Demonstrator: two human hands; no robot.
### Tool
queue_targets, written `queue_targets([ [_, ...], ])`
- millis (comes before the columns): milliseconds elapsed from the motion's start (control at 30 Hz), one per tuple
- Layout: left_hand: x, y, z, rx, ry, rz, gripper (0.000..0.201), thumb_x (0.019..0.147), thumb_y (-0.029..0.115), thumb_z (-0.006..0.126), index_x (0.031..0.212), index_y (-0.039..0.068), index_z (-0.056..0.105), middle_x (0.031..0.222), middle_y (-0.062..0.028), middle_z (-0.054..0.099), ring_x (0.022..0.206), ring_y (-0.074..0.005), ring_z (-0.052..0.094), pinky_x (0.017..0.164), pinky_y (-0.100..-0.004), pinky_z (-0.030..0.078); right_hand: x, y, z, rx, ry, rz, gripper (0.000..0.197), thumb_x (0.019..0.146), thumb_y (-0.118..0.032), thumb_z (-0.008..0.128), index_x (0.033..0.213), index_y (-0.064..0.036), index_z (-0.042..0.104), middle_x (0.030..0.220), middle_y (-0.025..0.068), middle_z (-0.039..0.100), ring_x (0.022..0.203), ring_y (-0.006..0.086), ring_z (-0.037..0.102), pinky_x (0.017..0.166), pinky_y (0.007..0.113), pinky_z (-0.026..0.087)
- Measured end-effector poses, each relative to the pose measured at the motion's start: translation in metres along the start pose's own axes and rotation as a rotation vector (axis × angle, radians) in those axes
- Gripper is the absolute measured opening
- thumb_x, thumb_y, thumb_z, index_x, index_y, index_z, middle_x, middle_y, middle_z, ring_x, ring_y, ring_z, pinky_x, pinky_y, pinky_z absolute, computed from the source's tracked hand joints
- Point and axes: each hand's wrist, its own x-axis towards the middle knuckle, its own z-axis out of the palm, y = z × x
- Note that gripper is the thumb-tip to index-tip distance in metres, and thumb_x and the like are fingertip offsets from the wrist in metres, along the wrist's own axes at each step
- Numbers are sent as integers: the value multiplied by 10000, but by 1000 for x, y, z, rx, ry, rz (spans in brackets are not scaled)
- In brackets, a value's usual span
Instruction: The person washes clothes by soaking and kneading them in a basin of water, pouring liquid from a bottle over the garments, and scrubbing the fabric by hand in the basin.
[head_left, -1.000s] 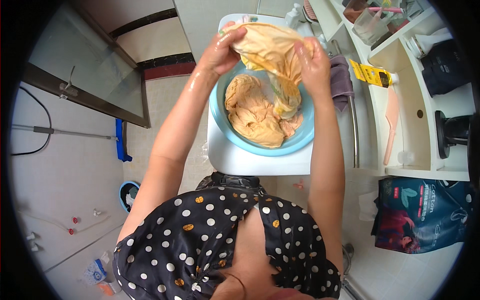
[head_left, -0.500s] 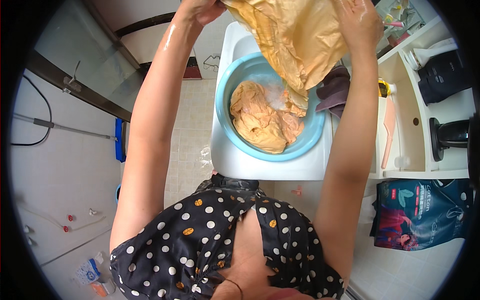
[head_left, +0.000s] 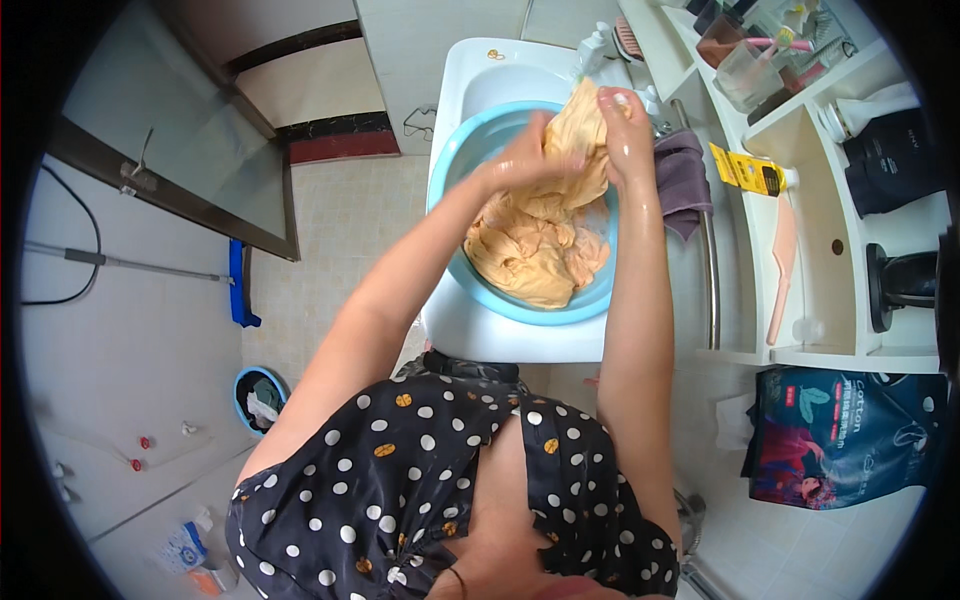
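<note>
Between my hands a wet yellow cloth (head_left: 577,128) is bunched up, lifted above a light blue basin (head_left: 462,272). Its lower folds hang toward more yellow-orange cloth (head_left: 530,262) heaped inside the basin. My right hand (head_left: 627,132) is closed on the bunched cloth at its right side, thumb up. From the left, my left hand (head_left: 528,162) grips the same cloth, its fingers slightly blurred by motion. Both hands look wet. The basin stands in a white sink (head_left: 475,80).
A purple towel (head_left: 682,180) hangs on a metal rail (head_left: 711,290) at the right. Beyond it, white shelves (head_left: 815,225) hold a yellow tube (head_left: 750,172) and a pink comb (head_left: 781,270). A pump bottle (head_left: 590,50) stands behind the basin. A small bucket (head_left: 243,400) sits at the lower left.
Both hands have come down and closer together, over the basin. The yellow cloth, spread wide and held high before, is now gathered between them.
</note>
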Motion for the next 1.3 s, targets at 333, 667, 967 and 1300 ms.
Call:
queue_targets([
  [333,19,-44,-43,-504,429,-418,290,851,123,357,1081,31,508,1018,-155,597,887,-273,605,811,-398,484,-44,26,-28,-1224,193,-259,197,837,-264,563,972,-123,542,897,148,581,763,301,587,676,407,452],
  [667,23,-115,52,1311,-493,-234,571,769,316,546,1301,174,393,1380,-133,315,1238,-288,347,964,-565,266,-62,147,-43,-1693,-333,329,517,839,-307,513,1327,-238,357,1170,150,512,1040,305,541,837,407,449],
  [967,38,-124,70,1253,-645,-363,676,732,380,565,1326,145,347,1367,-161,301,1278,-291,299,1010,-497,255,-79,204,-52,-1523,-405,501,404,788,-238,530,1151,-59,530,1133,175,562,1052,307,543,869,379,445],
  [1300,62,-152,30,825,-485,-419,640,650,322,690,1207,97,468,1196,-241,492,1101,-303,505,899,-373,420,-82,197,-57,-1251,-250,589,474,748,-396,566,1054,-34,590,1055,192,597,973,332,578,849,399,449],
])
